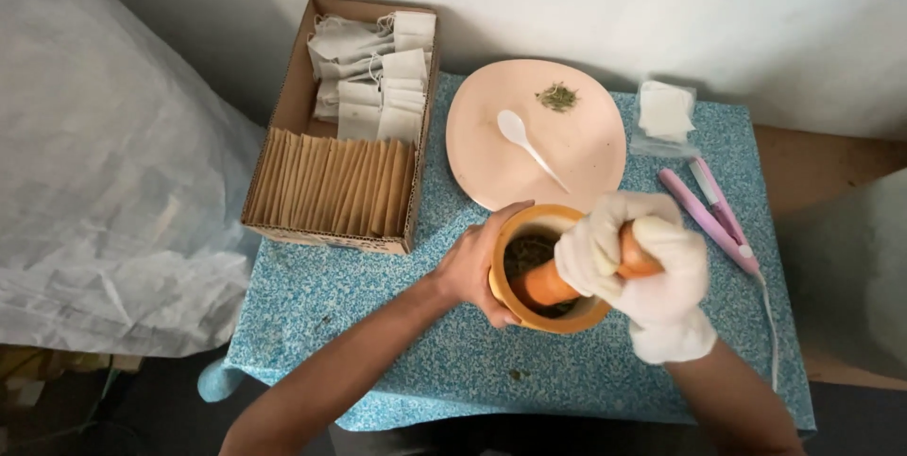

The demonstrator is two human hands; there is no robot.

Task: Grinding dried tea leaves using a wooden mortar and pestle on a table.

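Bare left hand (474, 267) wraps around a round orange wooden mortar (546, 269) on the blue speckled bench (378, 324); white-gloved right hand (642, 272) grips an orange wooden pestle (553, 284) inside it.

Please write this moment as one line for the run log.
left hand: bare, steadies mortar | right hand: gloved, grip on pestle in mortar | contents: dark herbs | nearby: plate, spoon
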